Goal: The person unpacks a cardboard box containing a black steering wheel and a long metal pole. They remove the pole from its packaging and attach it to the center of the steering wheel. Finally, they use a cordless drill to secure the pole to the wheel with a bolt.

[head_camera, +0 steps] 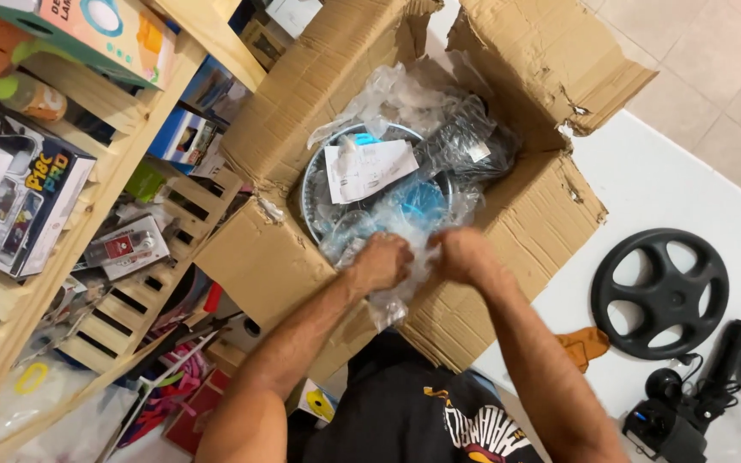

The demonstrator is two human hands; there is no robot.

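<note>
At the centre of the frame, the left hand (381,261) and the right hand (465,255) are both closed on a clear plastic bag (392,296) that hangs over the near edge of an open cardboard box (525,223). Inside the box, just above the hands, lie a round grey rim (312,184), a white paper sheet (369,169) and more crumpled plastic. At lower right, on the white table (645,171), sit a black wheel (660,292) and a black motor unit (671,420); wooden shelves (122,163) with boxed toys fill the left.

Left hand (381,260) and right hand (463,255) close together, fingers curled, bare forearms extended forward, converging
</note>
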